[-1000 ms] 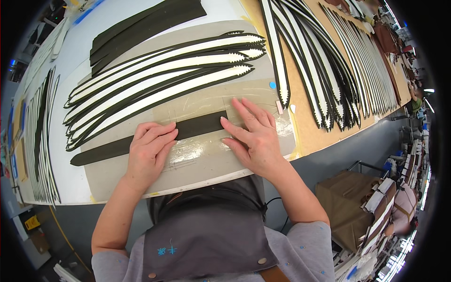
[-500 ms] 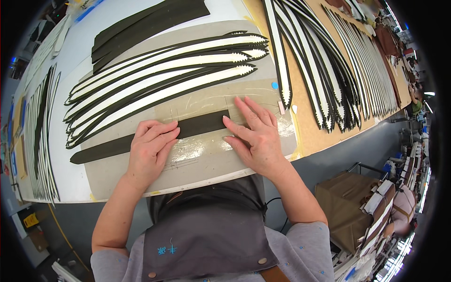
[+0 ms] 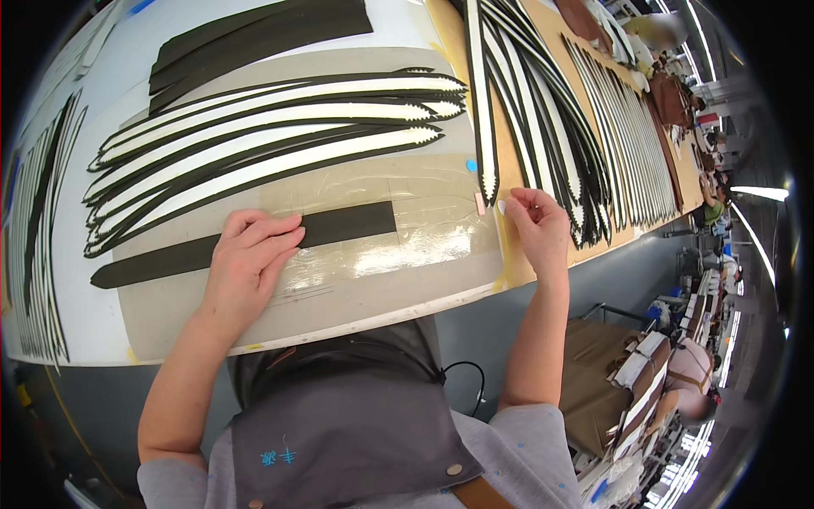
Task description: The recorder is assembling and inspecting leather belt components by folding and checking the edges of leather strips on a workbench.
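A dark strip (image 3: 352, 226) with a pointed left end and a squared right end lies across the mat, dark face up. My left hand (image 3: 251, 254) rests over its middle, fingers bent and close together, holding it down against the mat. At the mat's right edge, my right hand (image 3: 538, 222) has its thumb and forefinger brought together on a small white teardrop-shaped piece (image 3: 502, 206). How firmly the fingertips grip it cannot be seen. A small pink block (image 3: 479, 204) lies just left of that hand.
Beyond the strip lie several black-edged white strips (image 3: 254, 157) and dark flat pieces (image 3: 254, 42). More white-and-black strips (image 3: 534, 110) hang over the brown board at right. A blue dot (image 3: 471, 165) marks the mat (image 3: 195, 314). Other people work far right.
My right hand has left the strip's right end and moved right to the small white piece, its fingers closing. My left hand stays on the strip. The view has shifted slightly.
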The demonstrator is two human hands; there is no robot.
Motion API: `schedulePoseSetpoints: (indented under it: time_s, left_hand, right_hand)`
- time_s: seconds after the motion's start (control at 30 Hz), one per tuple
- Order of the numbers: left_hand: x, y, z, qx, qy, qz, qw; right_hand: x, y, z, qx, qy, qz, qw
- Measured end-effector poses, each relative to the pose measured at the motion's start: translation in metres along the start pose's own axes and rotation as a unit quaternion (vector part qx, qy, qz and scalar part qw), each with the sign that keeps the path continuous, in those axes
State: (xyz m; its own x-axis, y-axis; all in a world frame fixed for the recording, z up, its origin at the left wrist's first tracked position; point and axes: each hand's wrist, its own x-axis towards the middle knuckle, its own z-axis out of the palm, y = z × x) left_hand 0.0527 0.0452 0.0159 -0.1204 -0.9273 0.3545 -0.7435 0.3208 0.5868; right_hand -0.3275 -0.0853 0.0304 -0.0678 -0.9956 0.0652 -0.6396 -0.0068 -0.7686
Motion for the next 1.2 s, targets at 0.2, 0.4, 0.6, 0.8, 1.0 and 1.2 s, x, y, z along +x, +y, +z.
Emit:
schedulePoseSetpoints:
  time_s: [0.2, 0.4, 0.6, 0.8, 1.0, 1.2]
  left_hand:
    - [-0.003, -0.004, 0.002, -0.015, 0.003, -0.030, 0.999]
    - [-0.003, -0.006, 0.008, 0.013, 0.003, 0.046, 0.999]
    - [-0.010, -0.009, 0.011, 0.016, 0.027, 0.038, 0.999]
    - [-0.009, -0.009, 0.017, 0.006, 0.038, 0.042, 0.998]
    - [-0.012, -0.010, 0.017, 0.001, 0.047, 0.043, 0.998]
    - [-0.010, -0.010, 0.019, 0.003, 0.057, 0.050, 0.997]
  right_hand:
    - [0.007, 0.005, 0.001, -0.047, -0.047, 0.008, 0.998]
    - [0.001, -0.028, 0.001, 0.111, -0.085, -0.025, 0.990]
    - [-0.036, -0.122, 0.084, 0.081, -0.252, -0.203, 0.943]
    - [-0.044, -0.135, 0.136, 0.121, -0.295, -0.061, 0.946]
    - [-0.042, -0.142, 0.145, 0.064, -0.287, -0.104, 0.950]
    - [-0.047, -0.154, 0.145, 0.094, -0.294, -0.028, 0.951]
